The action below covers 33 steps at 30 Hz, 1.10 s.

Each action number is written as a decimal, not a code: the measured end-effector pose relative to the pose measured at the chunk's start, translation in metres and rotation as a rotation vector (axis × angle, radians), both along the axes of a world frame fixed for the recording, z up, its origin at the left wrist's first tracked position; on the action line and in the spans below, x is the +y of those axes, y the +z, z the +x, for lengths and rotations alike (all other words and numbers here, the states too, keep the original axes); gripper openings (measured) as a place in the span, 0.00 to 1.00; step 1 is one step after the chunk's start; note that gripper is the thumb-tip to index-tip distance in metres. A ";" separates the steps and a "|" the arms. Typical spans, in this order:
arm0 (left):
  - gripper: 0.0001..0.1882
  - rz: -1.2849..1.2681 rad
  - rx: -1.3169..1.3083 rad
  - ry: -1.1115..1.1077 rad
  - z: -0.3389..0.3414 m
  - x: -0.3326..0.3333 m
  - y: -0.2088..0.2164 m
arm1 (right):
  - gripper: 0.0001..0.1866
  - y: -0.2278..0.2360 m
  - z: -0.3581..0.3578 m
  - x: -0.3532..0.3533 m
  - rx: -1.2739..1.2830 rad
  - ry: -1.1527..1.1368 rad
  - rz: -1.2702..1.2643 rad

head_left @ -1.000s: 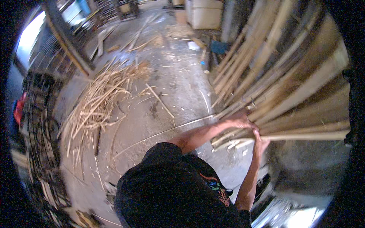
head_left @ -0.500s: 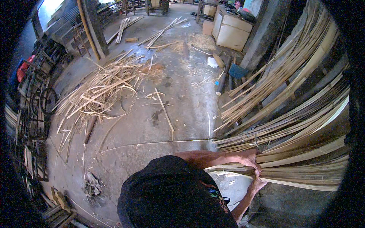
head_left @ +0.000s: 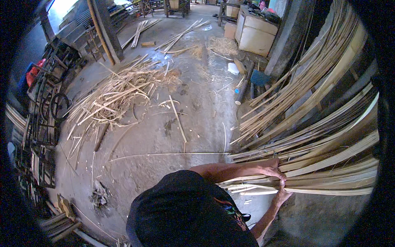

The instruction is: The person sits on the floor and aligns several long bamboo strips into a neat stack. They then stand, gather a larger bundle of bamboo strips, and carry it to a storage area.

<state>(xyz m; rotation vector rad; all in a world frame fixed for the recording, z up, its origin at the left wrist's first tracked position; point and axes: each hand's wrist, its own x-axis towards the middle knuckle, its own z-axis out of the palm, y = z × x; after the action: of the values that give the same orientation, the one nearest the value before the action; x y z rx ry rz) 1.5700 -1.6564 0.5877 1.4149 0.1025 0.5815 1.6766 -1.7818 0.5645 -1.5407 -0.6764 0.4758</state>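
Both of my hands meet at a bundle of long, pale split bamboo strips (head_left: 329,182) on the right. My left hand (head_left: 273,169) comes over it from the far side, its fingers closed round the strips. On the near side my right hand (head_left: 283,194) is closed on the same bundle, close against the left. Short strip ends show to the left of my hands, beneath my left forearm. Just beyond, more thin strips (head_left: 304,140) run alongside the held bundle. A black cap (head_left: 177,210) hides part of the lower middle.
A tangled heap of bamboo offcuts (head_left: 119,90) lies on the concrete floor at left. More long strips (head_left: 300,86) lean at far right by a concrete post (head_left: 290,39). A pale cabinet (head_left: 256,33) stands at the back. Wooden frames and a wheel (head_left: 60,106) line the left side.
My hands, still closed on the bamboo strips, have shifted slightly right. The bundle sits a little higher in the picture. The whole view has moved slightly.
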 end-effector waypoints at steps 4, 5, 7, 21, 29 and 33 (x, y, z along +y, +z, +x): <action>0.32 0.049 0.017 0.086 0.010 0.000 0.007 | 0.33 0.000 0.018 0.005 -0.017 -0.020 -0.025; 0.32 0.101 0.049 0.154 0.009 -0.003 0.007 | 0.34 -0.001 0.023 0.005 0.019 -0.042 -0.072; 0.33 -0.061 0.005 0.276 0.017 -0.007 0.010 | 0.35 -0.004 0.031 0.006 0.039 0.018 -0.007; 0.25 0.004 0.311 0.453 0.021 -0.005 0.044 | 0.35 0.031 0.032 0.029 0.066 0.171 0.134; 0.24 0.042 0.405 0.409 0.019 0.018 0.048 | 0.40 0.034 0.024 0.043 0.051 0.045 0.151; 0.25 0.081 0.408 0.300 0.024 0.022 0.048 | 0.35 0.027 0.027 0.039 0.034 -0.078 0.041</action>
<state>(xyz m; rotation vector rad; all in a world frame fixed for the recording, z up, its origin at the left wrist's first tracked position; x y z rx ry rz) 1.5939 -1.6341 0.6353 1.5943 0.6304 0.5372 1.7038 -1.7432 0.5915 -1.5113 -0.5938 0.4263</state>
